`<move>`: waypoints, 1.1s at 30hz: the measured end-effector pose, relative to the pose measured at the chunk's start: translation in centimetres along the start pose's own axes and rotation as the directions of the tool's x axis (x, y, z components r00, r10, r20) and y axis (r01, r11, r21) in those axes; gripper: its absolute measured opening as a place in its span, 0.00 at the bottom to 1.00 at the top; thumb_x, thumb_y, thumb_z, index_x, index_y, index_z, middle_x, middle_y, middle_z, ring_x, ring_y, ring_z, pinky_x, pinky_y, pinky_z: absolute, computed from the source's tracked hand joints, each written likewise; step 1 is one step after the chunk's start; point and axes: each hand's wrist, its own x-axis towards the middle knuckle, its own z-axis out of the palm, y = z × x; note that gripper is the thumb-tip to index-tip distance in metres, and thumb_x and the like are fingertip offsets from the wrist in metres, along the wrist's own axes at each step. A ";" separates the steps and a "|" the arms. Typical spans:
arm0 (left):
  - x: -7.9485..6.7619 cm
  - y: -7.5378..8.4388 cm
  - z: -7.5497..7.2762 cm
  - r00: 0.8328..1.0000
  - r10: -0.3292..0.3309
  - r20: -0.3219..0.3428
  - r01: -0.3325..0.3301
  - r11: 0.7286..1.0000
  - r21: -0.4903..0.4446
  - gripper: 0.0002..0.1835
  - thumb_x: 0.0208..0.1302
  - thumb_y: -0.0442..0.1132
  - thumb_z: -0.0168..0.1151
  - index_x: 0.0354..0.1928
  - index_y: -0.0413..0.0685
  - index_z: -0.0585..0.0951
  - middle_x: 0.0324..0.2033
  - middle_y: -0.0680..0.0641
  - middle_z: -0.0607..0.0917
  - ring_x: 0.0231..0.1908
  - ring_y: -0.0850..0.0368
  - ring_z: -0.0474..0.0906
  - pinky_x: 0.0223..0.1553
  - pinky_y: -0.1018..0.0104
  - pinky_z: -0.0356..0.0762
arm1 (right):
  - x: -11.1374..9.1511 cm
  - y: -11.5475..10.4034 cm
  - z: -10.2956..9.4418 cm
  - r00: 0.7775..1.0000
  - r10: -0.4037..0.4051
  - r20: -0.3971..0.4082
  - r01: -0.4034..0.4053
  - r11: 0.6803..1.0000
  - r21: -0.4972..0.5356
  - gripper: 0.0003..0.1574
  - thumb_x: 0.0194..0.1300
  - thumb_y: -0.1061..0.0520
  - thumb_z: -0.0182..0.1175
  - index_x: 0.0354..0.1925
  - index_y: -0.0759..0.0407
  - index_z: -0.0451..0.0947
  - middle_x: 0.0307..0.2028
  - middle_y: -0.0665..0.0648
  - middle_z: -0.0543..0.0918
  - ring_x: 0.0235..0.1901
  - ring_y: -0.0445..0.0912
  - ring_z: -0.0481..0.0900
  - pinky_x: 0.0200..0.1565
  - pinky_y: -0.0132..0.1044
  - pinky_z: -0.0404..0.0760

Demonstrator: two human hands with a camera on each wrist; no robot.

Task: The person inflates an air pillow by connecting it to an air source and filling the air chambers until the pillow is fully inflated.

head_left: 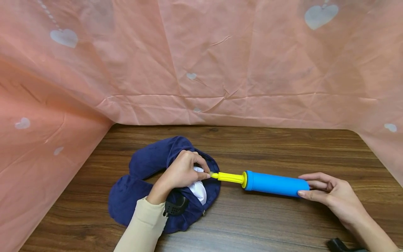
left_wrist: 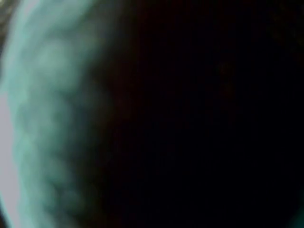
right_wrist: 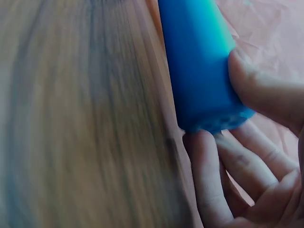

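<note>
A hand air pump lies level across the head view, with a blue barrel (head_left: 277,183) and a yellow nozzle end (head_left: 231,177). My left hand (head_left: 184,169) reaches over a navy U-shaped neck pillow (head_left: 148,159) and pinches a small clear piece, seemingly a valve, at the nozzle's tip. White inner material (head_left: 199,192) shows through the pillow's opened cover. My right hand (head_left: 338,196) grips the barrel's far end between thumb and fingers. In the right wrist view, fingertips touch the perforated end of the blue barrel (right_wrist: 199,61). The left wrist view is mostly black, with blurred fabric (left_wrist: 52,123) at its left.
Everything rests on a dark wood-grain table (head_left: 267,224). A pink curtain (head_left: 201,52) with pale hearts hangs behind it and along both sides. Black wrist gear (head_left: 177,205) sits under the left wrist, and another black piece (head_left: 338,245) is near the right forearm.
</note>
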 end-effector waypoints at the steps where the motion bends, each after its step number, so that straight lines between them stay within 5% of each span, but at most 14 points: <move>1: 0.0 0.0 0.0 1.000 0.005 0.005 -0.005 1.000 0.005 0.07 0.58 0.34 0.82 0.27 0.55 0.93 0.30 0.57 0.91 0.33 0.64 0.79 0.38 0.70 0.76 | 0.0 0.2 -0.2 1.000 -0.006 0.001 0.006 1.000 -0.003 0.26 0.71 0.58 0.73 0.65 0.52 0.84 0.47 0.30 0.91 0.49 0.22 0.82 0.43 0.27 0.85; 9: 0.1 0.1 0.0 0.999 0.045 0.016 -0.045 0.999 0.014 0.06 0.58 0.35 0.82 0.28 0.54 0.94 0.29 0.57 0.91 0.33 0.67 0.79 0.37 0.71 0.76 | 0.0 3.0 -3.9 0.999 -0.028 -0.026 0.027 0.999 -0.040 0.26 0.72 0.61 0.71 0.66 0.53 0.84 0.47 0.28 0.90 0.48 0.20 0.82 0.41 0.27 0.84; 19: -0.2 0.0 -0.4 1.000 0.013 0.023 -0.013 1.000 -0.008 0.06 0.57 0.35 0.83 0.28 0.55 0.94 0.29 0.58 0.91 0.34 0.68 0.79 0.37 0.71 0.76 | -0.4 8.3 -9.5 0.999 0.003 -0.050 -0.005 0.999 -0.037 0.31 0.74 0.67 0.66 0.57 0.28 0.84 0.45 0.25 0.88 0.41 0.26 0.86 0.37 0.25 0.80; 24: -0.3 0.1 -0.7 0.999 0.029 0.020 -0.029 1.000 -0.008 0.06 0.56 0.34 0.83 0.28 0.55 0.94 0.29 0.58 0.91 0.34 0.67 0.79 0.38 0.70 0.76 | -0.6 8.8 -9.8 0.998 -0.010 -0.067 0.008 1.000 -0.022 0.33 0.73 0.69 0.65 0.56 0.28 0.84 0.44 0.26 0.89 0.40 0.26 0.86 0.37 0.23 0.80; 33: -0.1 -0.2 -0.8 0.999 0.040 0.017 -0.039 0.999 -0.017 0.07 0.57 0.33 0.82 0.27 0.53 0.93 0.29 0.56 0.91 0.33 0.62 0.80 0.36 0.70 0.76 | -0.5 5.1 -7.2 0.999 0.018 -0.032 -0.020 0.998 -0.055 0.28 0.75 0.62 0.67 0.60 0.29 0.83 0.45 0.23 0.87 0.42 0.24 0.83 0.39 0.24 0.80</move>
